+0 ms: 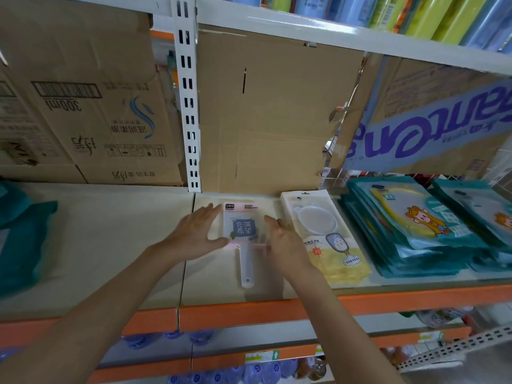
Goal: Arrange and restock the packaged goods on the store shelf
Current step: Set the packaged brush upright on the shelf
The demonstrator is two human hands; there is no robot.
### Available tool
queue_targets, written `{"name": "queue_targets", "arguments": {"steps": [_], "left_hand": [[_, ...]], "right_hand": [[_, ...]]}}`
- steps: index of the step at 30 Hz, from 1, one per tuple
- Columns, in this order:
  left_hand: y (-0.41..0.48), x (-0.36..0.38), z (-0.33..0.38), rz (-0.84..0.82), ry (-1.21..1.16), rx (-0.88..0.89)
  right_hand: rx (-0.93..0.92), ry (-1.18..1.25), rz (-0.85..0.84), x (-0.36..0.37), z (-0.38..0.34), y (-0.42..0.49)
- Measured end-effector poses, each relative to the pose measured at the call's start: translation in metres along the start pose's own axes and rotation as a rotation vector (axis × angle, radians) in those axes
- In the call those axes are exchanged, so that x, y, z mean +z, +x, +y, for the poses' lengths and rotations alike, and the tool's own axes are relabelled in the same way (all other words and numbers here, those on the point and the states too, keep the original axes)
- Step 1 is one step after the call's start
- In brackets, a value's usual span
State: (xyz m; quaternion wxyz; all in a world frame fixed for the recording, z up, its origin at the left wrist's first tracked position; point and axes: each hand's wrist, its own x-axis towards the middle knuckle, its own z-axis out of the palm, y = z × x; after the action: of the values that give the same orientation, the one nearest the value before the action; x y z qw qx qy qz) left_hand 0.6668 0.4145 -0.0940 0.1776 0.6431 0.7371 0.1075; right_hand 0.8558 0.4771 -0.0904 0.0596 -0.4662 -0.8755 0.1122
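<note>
**A:** Where does the pack lie?

**B:** The handled pack [243, 225] lies flat on the shelf [110, 245]. Its pink header is toward the cardboard boxes [263, 120] behind it, and its pale handle [246, 268] points at the orange shelf edge [249, 311] in front of it.

**A:** And the hands?

**B:** There is one on each side of the pack. The left hand [194, 234] is just left of it, palm down, with the fingers straight and spread. Its thumb reaches the pack's lower left corner, about where the handle begins. The right hand [282, 239] is just right of the pack, its fingers nearly straight along the pack's right edge.

**A:** Do they grip it?

**B:** No finger curls round it. Both hands are flat and apart, with the pack between them. That spot is blurred, so I cannot tell whether they press its edges or only touch them.

**A:** What lies around the pack?

**B:** To its right, past the right hand, a pale packet [324, 236] with a round white piece inside lies flat, just beside it. Further right of the pack is a stack of teal packets [415, 231] printed with a cartoon figure. Well to the left of the pack there is something teal [22, 231], too blurred to name. Behind the pack and a little left, a white slotted upright [188, 106] rises in front of the boxes.
</note>
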Motion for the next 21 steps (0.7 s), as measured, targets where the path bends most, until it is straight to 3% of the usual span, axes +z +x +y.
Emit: {"name": "queue_targets", "arguments": {"steps": [6, 21], "left_hand": [[-0.017, -0.013, -0.013, 0.022, 0.198, -0.022], [-0.108, -0.020, -0.044, 0.114, 0.200, -0.156]], "right_hand": [[-0.018, -0.144, 0.004, 0.000, -0.017, -0.009], [-0.142, -0.136, 0.005, 0.017, -0.085, -0.039]]}}
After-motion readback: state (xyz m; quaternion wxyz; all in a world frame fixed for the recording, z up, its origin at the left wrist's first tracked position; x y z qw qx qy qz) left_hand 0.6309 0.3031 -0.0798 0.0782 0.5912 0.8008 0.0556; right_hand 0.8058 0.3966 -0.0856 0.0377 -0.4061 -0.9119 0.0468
